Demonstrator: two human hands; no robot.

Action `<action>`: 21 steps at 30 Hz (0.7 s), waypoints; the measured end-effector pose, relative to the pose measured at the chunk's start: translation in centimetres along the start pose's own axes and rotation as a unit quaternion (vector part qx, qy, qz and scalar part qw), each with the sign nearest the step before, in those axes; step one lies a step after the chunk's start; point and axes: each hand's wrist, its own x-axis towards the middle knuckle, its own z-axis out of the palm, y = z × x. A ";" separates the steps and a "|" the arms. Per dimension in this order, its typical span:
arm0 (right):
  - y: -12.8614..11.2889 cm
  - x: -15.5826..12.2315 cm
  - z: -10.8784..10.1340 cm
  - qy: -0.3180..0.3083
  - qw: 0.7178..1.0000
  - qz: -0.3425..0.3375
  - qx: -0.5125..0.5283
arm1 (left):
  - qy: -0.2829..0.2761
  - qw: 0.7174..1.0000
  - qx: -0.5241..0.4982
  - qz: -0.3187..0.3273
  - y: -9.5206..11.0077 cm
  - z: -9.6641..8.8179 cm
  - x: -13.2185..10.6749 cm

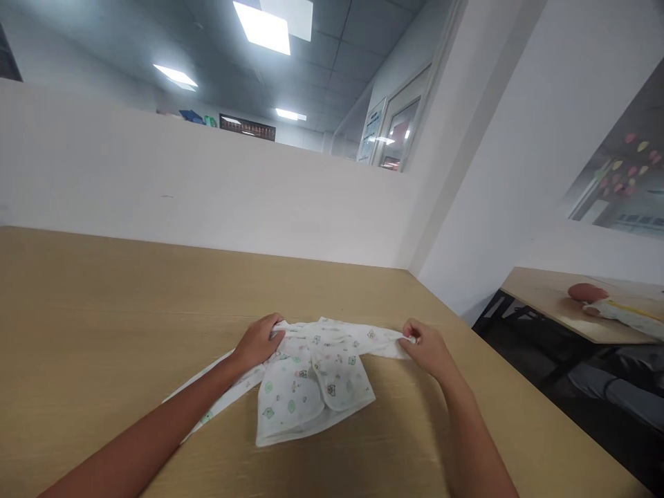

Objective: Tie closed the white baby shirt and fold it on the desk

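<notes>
Tabletop [129, 290]: one shirt [293, 394], two hands [259, 341] [428, 349]

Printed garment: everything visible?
The garment is thin-looking white cloth with small green and dark motifs, long sleeves, its front parted at the hem. It lies wrinkled on the table, hem nearer the camera. The left hand touches its upper part; the right hand pinches one sleeve. The other is partly hidden by the left forearm.
</notes>
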 end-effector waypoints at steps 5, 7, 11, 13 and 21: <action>1.6 0.7 1.5 0.245 0.962 -0.120 -0.015 | -0.005 1.000 0.002 -0.006 0.5 -0.2 -0.1; 3.3 0.7 1.9 0.219 0.970 -0.096 -0.037 | -0.008 1.000 0.001 -0.009 0.6 -0.2 -0.1; 6.3 0.6 2.1 0.117 0.992 0.019 -0.045 | -0.001 1.000 0.003 -0.004 0.5 0.0 0.0; 6.5 0.7 2.5 0.116 0.992 0.032 -0.024 | 0.005 1.000 0.003 -0.002 0.6 0.0 0.0; 2.7 -0.1 8.6 -0.038 0.997 -0.066 0.010 | 0.030 0.999 0.038 -0.005 0.5 0.0 0.0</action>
